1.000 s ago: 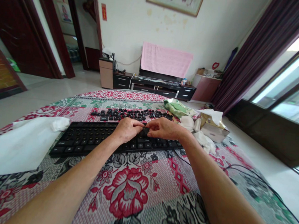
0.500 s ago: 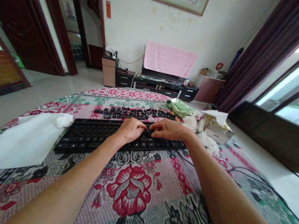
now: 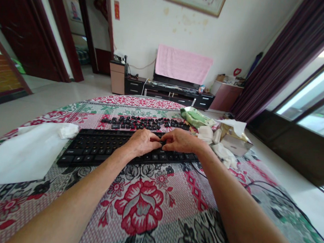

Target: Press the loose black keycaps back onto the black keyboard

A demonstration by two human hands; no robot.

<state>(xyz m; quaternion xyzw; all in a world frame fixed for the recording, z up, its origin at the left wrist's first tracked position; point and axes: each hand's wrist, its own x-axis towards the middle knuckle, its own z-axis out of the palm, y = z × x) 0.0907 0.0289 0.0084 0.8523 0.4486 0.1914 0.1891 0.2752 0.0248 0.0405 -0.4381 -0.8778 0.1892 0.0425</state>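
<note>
Hands (image 3: 143,141) closer over black keyboard (image 3: 93,145)

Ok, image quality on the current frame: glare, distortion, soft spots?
Head view: the window at right is glaringly bright; head view: wide-angle stretch, with the door frame and curtain leaning steeply; head view: the black keyboard looks dark, most legends unreadable, and the loose keycaps are soft, partly merging into one dark band.

Since half a second ago | your left hand (image 3: 141,141) stretches its thumb (image 3: 156,145) rightward | gap to your right hand (image 3: 179,140) narrows near the keyboard's (image 3: 94,143) far edge
</note>
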